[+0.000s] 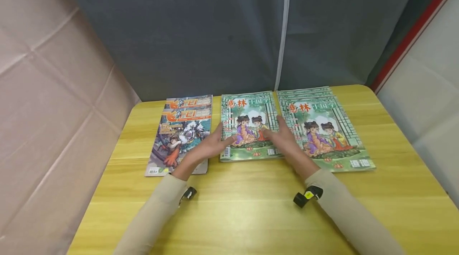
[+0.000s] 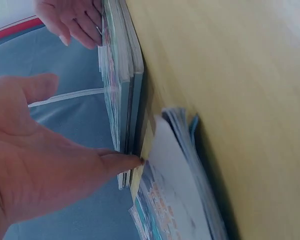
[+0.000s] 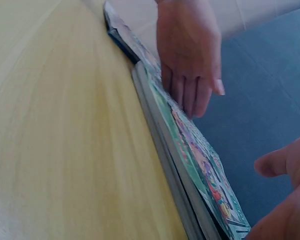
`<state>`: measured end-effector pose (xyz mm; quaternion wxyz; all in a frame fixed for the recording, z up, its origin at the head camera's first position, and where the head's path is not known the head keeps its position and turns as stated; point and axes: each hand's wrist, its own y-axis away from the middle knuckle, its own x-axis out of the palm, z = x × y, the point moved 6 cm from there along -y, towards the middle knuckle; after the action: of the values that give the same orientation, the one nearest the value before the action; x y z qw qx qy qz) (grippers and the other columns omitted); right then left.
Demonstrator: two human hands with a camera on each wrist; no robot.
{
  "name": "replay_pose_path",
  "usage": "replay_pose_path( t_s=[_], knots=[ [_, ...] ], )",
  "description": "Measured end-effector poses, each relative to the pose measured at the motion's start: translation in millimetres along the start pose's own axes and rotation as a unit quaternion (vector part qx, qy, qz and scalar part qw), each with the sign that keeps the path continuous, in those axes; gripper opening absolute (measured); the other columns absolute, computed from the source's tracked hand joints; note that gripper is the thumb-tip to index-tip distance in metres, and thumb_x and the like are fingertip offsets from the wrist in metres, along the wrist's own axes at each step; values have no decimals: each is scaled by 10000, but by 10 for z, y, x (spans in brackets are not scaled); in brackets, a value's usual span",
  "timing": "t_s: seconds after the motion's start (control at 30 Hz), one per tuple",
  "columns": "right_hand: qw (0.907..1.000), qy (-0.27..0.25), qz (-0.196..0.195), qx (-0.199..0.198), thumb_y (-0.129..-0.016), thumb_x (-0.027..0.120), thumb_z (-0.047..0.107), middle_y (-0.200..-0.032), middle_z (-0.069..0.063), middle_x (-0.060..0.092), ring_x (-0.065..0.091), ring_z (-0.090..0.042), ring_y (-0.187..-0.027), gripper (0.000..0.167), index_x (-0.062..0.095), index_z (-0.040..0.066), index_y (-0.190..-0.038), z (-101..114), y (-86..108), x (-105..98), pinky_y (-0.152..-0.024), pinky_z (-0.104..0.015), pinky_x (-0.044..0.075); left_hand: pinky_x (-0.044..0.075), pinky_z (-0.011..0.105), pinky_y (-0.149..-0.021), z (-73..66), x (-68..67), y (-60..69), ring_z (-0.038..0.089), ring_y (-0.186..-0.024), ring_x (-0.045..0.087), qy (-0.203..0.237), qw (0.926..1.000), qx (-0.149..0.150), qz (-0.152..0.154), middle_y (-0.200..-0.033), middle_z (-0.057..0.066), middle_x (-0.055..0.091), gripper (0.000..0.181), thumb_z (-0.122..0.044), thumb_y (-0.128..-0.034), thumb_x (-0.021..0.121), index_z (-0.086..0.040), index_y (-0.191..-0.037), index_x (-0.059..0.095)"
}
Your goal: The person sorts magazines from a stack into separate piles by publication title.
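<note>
Between the two hands lies a small stack of green magazines (image 1: pixel 251 127), its edges seen side-on in the left wrist view (image 2: pixel 124 100) and the right wrist view (image 3: pixel 175 155). The left hand (image 1: pixel 214 143) touches the stack's left side, fingers fairly straight, thumb over the cover. At the right side is the right hand (image 1: pixel 285 137), its thumb above the cover and its fingers along the edge. Both thumbs stand apart from the fingers in the wrist views, where the left hand (image 2: pixel 50 160) and right hand (image 3: pixel 285 195) appear close up.
Two overlapping comic magazines (image 1: pixel 186 135) lie on the left of the wooden table (image 1: pixel 236 215). Several more green magazines (image 1: pixel 326 131) overlap at the right, beside the right hand. A dark grey curtain (image 1: pixel 179 32) hangs behind the table.
</note>
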<state>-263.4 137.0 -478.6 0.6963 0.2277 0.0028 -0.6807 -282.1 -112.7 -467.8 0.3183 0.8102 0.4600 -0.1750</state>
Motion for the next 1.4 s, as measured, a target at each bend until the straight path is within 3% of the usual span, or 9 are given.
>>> replay_pose_path(
  t_s=[0.27,0.47,0.53,0.67,0.77,0.83,0.93,1.07,1.4],
  knots=[
    [9997,29,-75,-220,-1042,625,387,-1796,-159,34,95,-464,-1641,951,-5,158,-1716,49,19,2,-1320,-675,130,112,576,-1343,-76,-46,37,374,-1654,106,337,9992,-87,-219,-1800,98,-8,1003,-639,-1044,501,-156,-1709,-72],
    [9995,-189,-71,-245,-1037,639,343,-1794,-164,54,105,-452,-1643,940,16,157,-1716,57,23,3,-1326,-662,127,109,570,-1351,-156,-88,59,337,-1666,71,1121,9925,74,-481,-1806,89,15,950,-567,-1064,526,-147,-1715,-23],
    [9993,-242,-80,-256,-1030,645,335,-1794,-166,54,104,-448,-1644,947,16,158,-1716,58,27,-1,-1328,-660,129,159,543,-1354,-178,-126,66,329,-1661,136,1691,9832,163,-676,-1801,101,93,889,-488,-1079,544,-121,-1713,41],
    [9990,-347,-76,-253,-1025,648,330,-1797,-153,36,83,-435,-1650,960,2,165,-1716,50,29,-7,-1331,-659,113,299,486,-1328,-183,-195,58,322,-1606,313,2867,9536,247,-888,-1749,144,268,782,-335,-1091,570,-49,-1688,153],
    [9989,-401,-69,-243,-1030,643,319,-1800,-139,24,65,-423,-1655,956,-4,162,-1715,40,28,-1,-1332,-660,93,390,505,-1274,-144,-186,20,343,-1564,378,3187,9442,154,-818,-1719,192,305,734,-269,-1092,571,-47,-1681,193],
    [9988,-415,-82,-253,-1031,642,312,-1801,-131,22,57,-417,-1657,954,-5,160,-1715,34,28,9,-1333,-660,84,379,567,-1268,-117,-134,-11,390,-1575,345,3170,9464,125,-601,-1727,236,250,728,-217,-1092,560,-95,-1693,167],
    [9988,-384,-128,-286,-1028,642,314,-1801,-127,30,63,-416,-1657,951,3,158,-1715,22,25,19,-1334,-657,87,254,664,-1292,-103,-64,-36,451,-1620,192,3010,9524,194,-453,-1766,257,41,777,-129,-1080,535,-213,-1707,84],
    [9987,-424,-111,-251,-1027,644,323,-1802,-123,28,70,-403,-1659,955,2,159,-1715,13,13,17,-1342,-632,108,48,688,-1306,-120,-27,-52,461,-1642,11,2872,9548,429,-633,-1771,186,-171,811,-34,-1061,493,-270,-1702,57],
    [9906,-1360,93,108,-1063,600,347,-1803,-88,22,29,-350,-1671,899,25,111,-1712,99,13,-181,-1366,-567,50,-8,642,-1328,-189,12,-23,418,-1652,-53,3630,9248,639,-941,-1770,89,-230,785,28,-1050,475,-337,-1670,162]
  ],
)
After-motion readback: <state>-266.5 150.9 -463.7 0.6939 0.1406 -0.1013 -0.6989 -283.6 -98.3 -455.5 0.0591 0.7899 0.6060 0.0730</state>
